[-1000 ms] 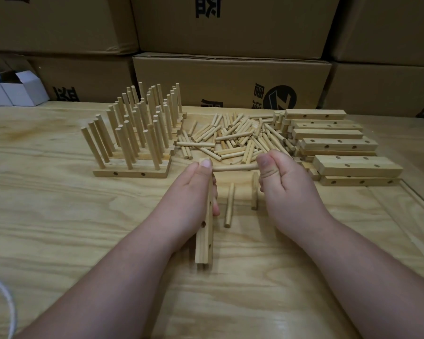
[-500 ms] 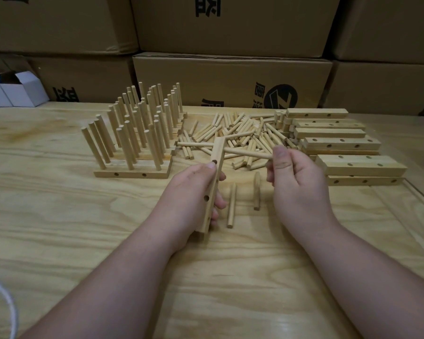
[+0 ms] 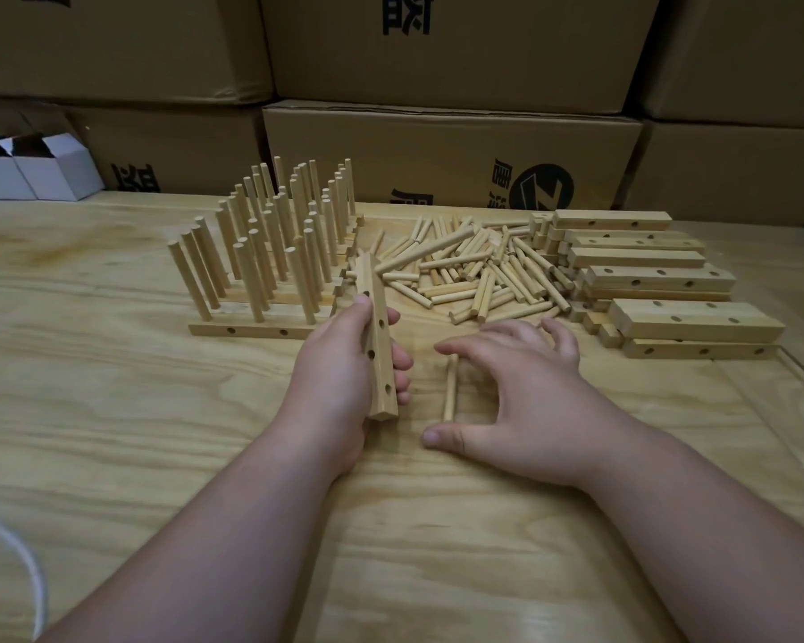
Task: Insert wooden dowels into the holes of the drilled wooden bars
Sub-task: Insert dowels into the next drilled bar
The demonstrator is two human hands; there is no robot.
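Since a moment ago the right hand [image 3: 525,392] has let go of the dowel it held and come down with fingers spread, hovering over a pale round wooden dowel [image 3: 450,387] lying on the light plywood table [image 3: 112,410]. Just beside it, the left hand [image 3: 344,378] grips a pale drilled wooden bar [image 3: 378,336], its far end tilted up, holes facing right; beyond the fingertips lies the loose dowel heap [image 3: 474,271].

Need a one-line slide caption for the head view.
Left hand grips a drilled bar; open right hand reaches over a loose dowel on the table.
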